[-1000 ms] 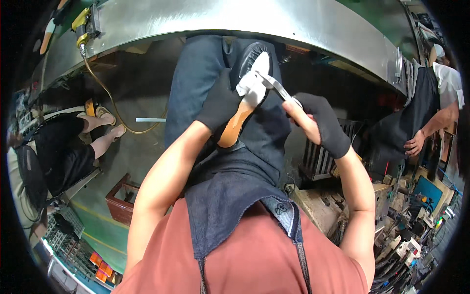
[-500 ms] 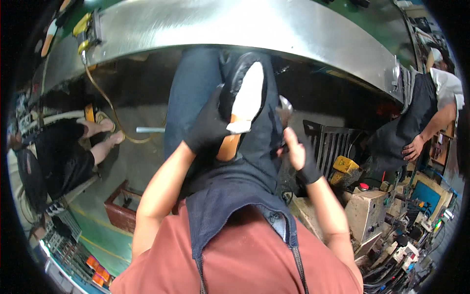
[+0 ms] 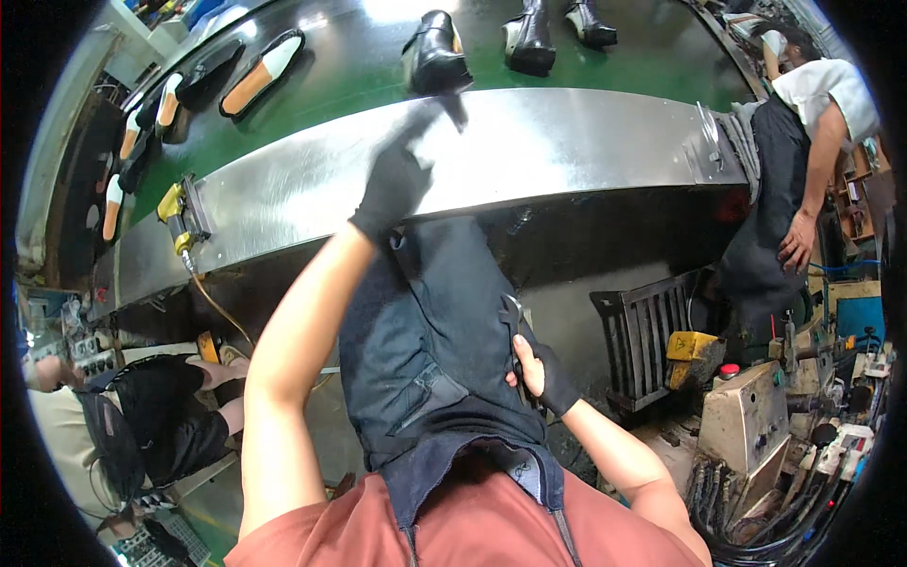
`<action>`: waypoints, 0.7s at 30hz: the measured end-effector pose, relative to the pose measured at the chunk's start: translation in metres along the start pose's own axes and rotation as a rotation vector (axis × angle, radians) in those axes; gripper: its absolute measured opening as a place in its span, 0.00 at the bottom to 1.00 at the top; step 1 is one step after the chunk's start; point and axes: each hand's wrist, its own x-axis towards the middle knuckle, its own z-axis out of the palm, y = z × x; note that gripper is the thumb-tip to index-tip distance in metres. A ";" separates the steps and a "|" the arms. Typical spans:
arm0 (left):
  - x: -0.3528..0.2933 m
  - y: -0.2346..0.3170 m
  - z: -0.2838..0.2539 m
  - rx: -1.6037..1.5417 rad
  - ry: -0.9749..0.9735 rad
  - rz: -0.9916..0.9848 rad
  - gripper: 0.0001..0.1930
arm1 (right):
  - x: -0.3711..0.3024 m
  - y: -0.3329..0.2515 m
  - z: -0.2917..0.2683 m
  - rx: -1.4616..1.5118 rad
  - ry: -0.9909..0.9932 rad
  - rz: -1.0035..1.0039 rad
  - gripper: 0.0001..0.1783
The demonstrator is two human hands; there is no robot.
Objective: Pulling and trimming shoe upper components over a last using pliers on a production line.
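Observation:
My left hand (image 3: 395,184), in a black fingerless-looking glove, reaches over the metal ledge with fingers stretched and apart, blurred by motion. Just past its fingertips stands a black shoe (image 3: 437,55) on the green belt; whether they touch, I cannot tell. Down by my right thigh, my right hand (image 3: 540,373), partly gloved in black, is closed round a metal tool (image 3: 511,317) with curved jaws and a dark handle, which looks like pincers. The jaws point away from me. No shoe rests on my lap.
The metal ledge (image 3: 312,156) borders the green belt (image 3: 350,66). Black boots (image 3: 531,40) stand farther right; several soles-up shoes (image 3: 263,74) lie left. A yellow air tool (image 3: 179,215) with a hose sits on the ledge. Machinery (image 3: 744,416) is at right; people sit on both sides.
The black shoe with the white sole has left my lap and my left hand, which has moved forward over the ledge. My right hand has lowered with the tool. The view has tilted up.

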 end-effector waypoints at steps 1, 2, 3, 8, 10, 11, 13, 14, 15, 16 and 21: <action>-0.032 -0.006 0.014 0.125 -0.239 0.042 0.23 | -0.002 0.001 0.001 0.001 0.001 0.027 0.37; -0.060 -0.012 0.022 0.112 -0.395 0.159 0.22 | -0.004 0.001 0.002 -0.010 0.021 0.054 0.37; -0.093 -0.017 0.029 0.064 -0.514 0.377 0.21 | -0.007 0.002 0.002 -0.003 0.010 0.013 0.37; -0.215 -0.026 0.016 0.284 -0.062 0.074 0.18 | -0.028 0.002 0.002 -0.009 -0.014 0.035 0.38; -0.230 -0.025 0.005 0.318 -0.020 0.086 0.18 | -0.033 0.003 0.004 -0.130 -0.055 0.052 0.37; -0.231 -0.024 0.002 0.282 -0.042 0.045 0.18 | -0.032 0.004 0.006 -0.237 -0.049 0.119 0.36; -0.223 -0.022 0.001 0.188 -0.080 0.034 0.17 | -0.024 0.007 0.015 -0.261 -0.083 -0.037 0.37; -0.215 -0.022 0.002 0.141 -0.051 0.055 0.17 | -0.018 0.008 0.020 -0.290 -0.078 -0.082 0.36; -0.206 -0.022 0.002 0.109 -0.032 0.018 0.17 | -0.008 0.009 0.026 -0.316 -0.110 -0.092 0.36; -0.196 -0.024 0.003 0.069 -0.008 -0.005 0.16 | 0.003 0.009 0.032 -0.301 -0.109 -0.091 0.34; -0.126 -0.055 -0.042 0.185 -0.058 0.032 0.16 | 0.054 -0.016 0.047 -0.299 -0.036 -0.117 0.30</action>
